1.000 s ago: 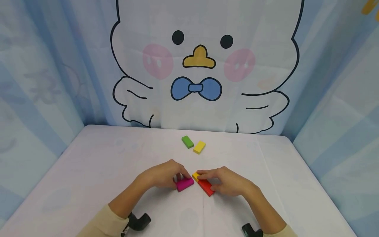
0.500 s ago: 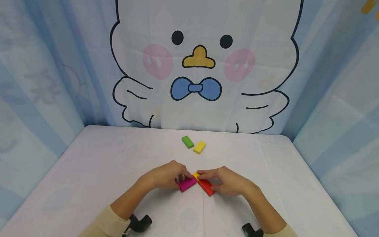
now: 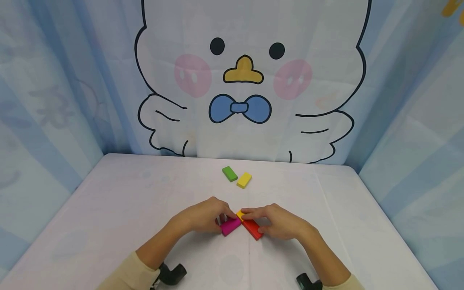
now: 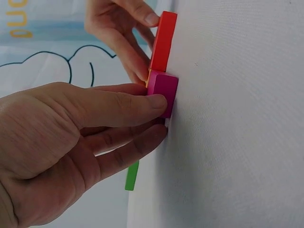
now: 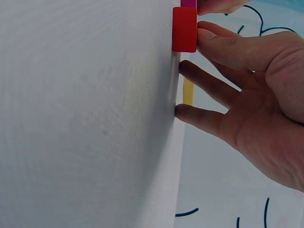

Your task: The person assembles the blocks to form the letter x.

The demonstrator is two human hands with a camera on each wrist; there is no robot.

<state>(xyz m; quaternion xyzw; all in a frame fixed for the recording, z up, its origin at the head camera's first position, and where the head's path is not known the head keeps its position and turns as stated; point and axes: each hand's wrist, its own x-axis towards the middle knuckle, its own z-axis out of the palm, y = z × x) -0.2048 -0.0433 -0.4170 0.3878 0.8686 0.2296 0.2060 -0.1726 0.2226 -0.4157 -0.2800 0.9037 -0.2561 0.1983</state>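
Note:
My left hand (image 3: 209, 214) pinches a magenta block (image 3: 230, 227) between thumb and fingers, low on the table. One end of that block meets the line formed by an orange block (image 3: 239, 215) and a red block (image 3: 253, 229), which lie end to end on a slant. My right hand (image 3: 282, 222) rests from above on this pair: its thumb touches the red block's top face, and a forefinger lies over the orange one. In the right wrist view its other fingers are spread, with tips at the tabletop beside the red block (image 5: 185, 29).
Farther back on the white table (image 3: 127, 193) lie a green block (image 3: 230, 173) and a yellow block (image 3: 244, 180), near each other. A curtain with a printed cartoon bird (image 3: 250, 133) hangs behind the table's back edge, and more curtain flanks both sides.
My left hand has slid the magenta block slightly to the right, against the orange and red pair. My right hand and the other blocks have stayed put.

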